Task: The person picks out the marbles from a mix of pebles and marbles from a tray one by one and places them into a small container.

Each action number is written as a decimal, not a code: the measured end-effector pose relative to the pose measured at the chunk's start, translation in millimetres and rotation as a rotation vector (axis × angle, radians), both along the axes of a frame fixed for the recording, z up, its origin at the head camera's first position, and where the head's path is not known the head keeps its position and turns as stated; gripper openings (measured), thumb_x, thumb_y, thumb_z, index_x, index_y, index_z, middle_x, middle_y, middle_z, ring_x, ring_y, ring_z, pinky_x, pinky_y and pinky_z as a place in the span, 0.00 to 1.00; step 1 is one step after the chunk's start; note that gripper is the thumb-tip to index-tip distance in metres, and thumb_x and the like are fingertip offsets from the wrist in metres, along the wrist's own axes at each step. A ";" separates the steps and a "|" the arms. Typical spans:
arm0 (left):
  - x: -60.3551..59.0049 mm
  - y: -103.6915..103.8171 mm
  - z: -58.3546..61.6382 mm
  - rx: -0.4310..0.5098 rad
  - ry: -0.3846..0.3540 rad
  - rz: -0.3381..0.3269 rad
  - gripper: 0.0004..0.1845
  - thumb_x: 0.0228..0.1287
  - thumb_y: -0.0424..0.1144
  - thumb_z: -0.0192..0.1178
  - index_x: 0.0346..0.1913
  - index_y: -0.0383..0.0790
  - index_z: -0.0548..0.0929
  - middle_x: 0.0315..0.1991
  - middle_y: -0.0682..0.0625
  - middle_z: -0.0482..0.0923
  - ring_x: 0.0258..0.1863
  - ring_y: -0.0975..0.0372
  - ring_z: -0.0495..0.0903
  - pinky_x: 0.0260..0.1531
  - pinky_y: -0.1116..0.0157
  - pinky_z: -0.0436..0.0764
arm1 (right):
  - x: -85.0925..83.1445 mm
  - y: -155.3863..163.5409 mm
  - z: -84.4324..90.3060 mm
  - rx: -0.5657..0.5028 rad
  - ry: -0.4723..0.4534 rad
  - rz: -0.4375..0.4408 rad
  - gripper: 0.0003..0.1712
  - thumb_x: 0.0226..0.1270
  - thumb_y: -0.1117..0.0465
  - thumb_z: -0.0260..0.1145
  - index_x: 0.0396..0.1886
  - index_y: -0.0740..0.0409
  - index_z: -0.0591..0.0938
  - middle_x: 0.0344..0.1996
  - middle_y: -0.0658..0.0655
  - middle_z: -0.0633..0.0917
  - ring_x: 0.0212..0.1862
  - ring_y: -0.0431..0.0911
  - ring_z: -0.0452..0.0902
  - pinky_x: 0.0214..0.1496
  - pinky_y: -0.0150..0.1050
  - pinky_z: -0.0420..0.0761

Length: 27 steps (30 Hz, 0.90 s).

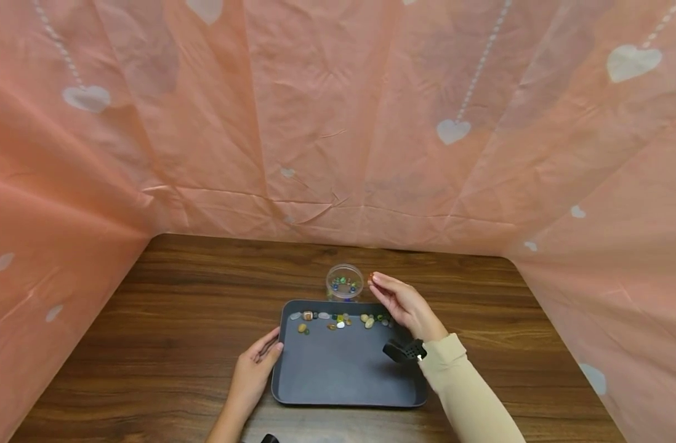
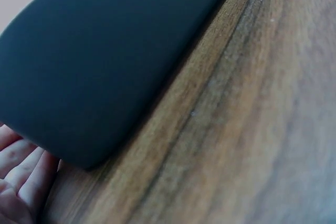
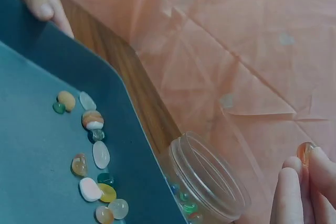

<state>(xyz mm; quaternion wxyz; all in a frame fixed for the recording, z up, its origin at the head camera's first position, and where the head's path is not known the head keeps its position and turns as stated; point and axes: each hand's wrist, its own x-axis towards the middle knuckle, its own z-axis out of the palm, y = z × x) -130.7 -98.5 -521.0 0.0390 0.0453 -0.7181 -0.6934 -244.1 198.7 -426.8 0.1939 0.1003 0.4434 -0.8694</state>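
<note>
Right hand (image 1: 406,303) pinches an orange stone (image 3: 304,152) in its fingers just beside the clear jar (image 1: 345,282); left hand (image 1: 255,369), fingers relaxed, rests against the tray (image 1: 343,375) on the worktop (image 1: 149,332).

The tray (image 1: 343,375) is dark grey-blue, and the little stones (image 3: 94,156) in it are white, yellow, orange, tan and green. The jar (image 1: 345,282) is clear, with green and blue stones showing inside, and the stone (image 3: 304,153) in the right hand's fingers (image 3: 287,198) is orange. The bench (image 1: 149,344) is brown wood with dark stripes, the sleeve (image 1: 471,394) is cream, and the sheet (image 1: 338,123) behind is pink with white hearts.
</note>
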 end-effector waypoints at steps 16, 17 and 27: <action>-1.1 0.1 -1.5 0.016 -0.003 0.003 0.23 0.69 0.34 0.62 0.63 0.27 0.76 0.62 0.32 0.76 0.62 0.54 0.78 0.52 0.83 0.76 | -15.9 -45.6 7.1 0.961 0.421 -0.056 0.12 0.59 0.67 0.73 0.40 0.71 0.88 0.35 0.64 0.91 0.39 0.52 0.89 0.41 0.41 0.89; -1.1 0.0 -1.7 0.017 -0.003 0.004 0.23 0.69 0.34 0.62 0.63 0.26 0.76 0.62 0.32 0.76 0.61 0.58 0.79 0.52 0.83 0.77 | -16.6 -47.3 7.0 1.007 0.446 -0.059 0.10 0.58 0.66 0.74 0.38 0.69 0.89 0.34 0.63 0.91 0.36 0.49 0.88 0.37 0.37 0.87; -0.5 0.1 -1.1 0.008 0.016 0.001 0.23 0.69 0.34 0.62 0.63 0.26 0.76 0.61 0.31 0.77 0.59 0.60 0.80 0.52 0.83 0.76 | -18.6 -57.5 6.3 1.292 0.562 -0.061 0.04 0.53 0.64 0.78 0.30 0.59 0.92 0.32 0.59 0.91 0.41 0.51 0.88 0.31 0.29 0.79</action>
